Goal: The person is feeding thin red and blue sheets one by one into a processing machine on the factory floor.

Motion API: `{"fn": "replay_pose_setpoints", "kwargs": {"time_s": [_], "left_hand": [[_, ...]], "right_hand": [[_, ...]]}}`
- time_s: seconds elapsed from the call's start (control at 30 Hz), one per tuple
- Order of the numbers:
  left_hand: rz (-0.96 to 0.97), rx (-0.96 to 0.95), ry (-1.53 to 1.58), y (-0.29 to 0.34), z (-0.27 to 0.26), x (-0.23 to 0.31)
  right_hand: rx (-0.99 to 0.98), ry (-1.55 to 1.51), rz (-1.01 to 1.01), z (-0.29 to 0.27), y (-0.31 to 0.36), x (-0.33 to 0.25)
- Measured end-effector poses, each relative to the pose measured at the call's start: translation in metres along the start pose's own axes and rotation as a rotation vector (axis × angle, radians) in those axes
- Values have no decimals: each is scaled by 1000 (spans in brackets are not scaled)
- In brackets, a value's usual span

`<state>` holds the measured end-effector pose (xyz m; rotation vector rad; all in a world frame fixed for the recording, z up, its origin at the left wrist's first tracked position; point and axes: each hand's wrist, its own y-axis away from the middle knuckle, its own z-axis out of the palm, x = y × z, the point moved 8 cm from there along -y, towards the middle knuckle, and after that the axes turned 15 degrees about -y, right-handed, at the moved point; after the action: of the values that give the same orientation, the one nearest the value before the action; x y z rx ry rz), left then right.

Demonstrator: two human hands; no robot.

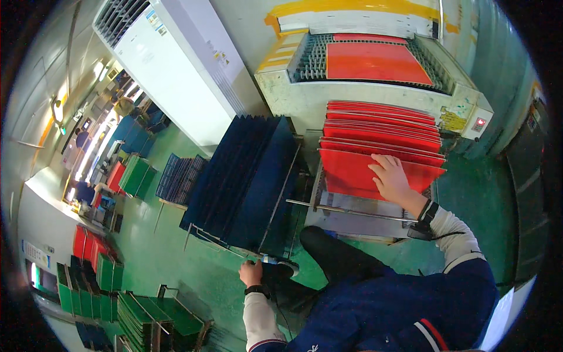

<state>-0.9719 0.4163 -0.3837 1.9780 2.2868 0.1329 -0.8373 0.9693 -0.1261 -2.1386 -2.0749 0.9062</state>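
My right hand (392, 177) lies with its fingers stretched out against the face of the nearest red panel (352, 173). That panel leans at the front of a row of upright red panels (381, 126) in a rack with a metal bar (358, 210). My left hand (250, 273) is curled into a fist by my knee, with nothing showing in it. It is just in front of a rack of dark blue panels (240, 182). Beyond the red row, a flat red panel (375, 61) rests on the rollers of a conveyor machine (305, 58).
A tall white air conditioner (170, 64) stands behind the blue panels. A smaller rack of dark panels (180, 178) is to their left. Green panels (143, 320) in racks fill the lower left. People (123, 107) work at benches far left. A dark cabinet (533, 188) bounds the right.
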Motion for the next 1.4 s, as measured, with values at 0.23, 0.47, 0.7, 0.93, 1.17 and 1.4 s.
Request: {"fn": "replay_pose_setpoints", "kwargs": {"time_s": [0.23,0.47,0.7,0.93,1.17,1.4], "left_hand": [[-15,51,-29,4,-9,0],[181,-17,-212,18,-19,19],[857,-391,865,102,-263,184],[1483,-393,1492,244,-485,211],[1432,-348,1833,265,-489,208],[1322,-245,2051,271,-492,188]], "right_hand": [[29,-94,103,10,-27,43],[-248,64,296,34,-45,89],[-194,73,380,27,-46,107],[-220,87,389,28,-53,96],[-177,103,421,21,-43,102],[-229,101,416,27,-45,99]]}}
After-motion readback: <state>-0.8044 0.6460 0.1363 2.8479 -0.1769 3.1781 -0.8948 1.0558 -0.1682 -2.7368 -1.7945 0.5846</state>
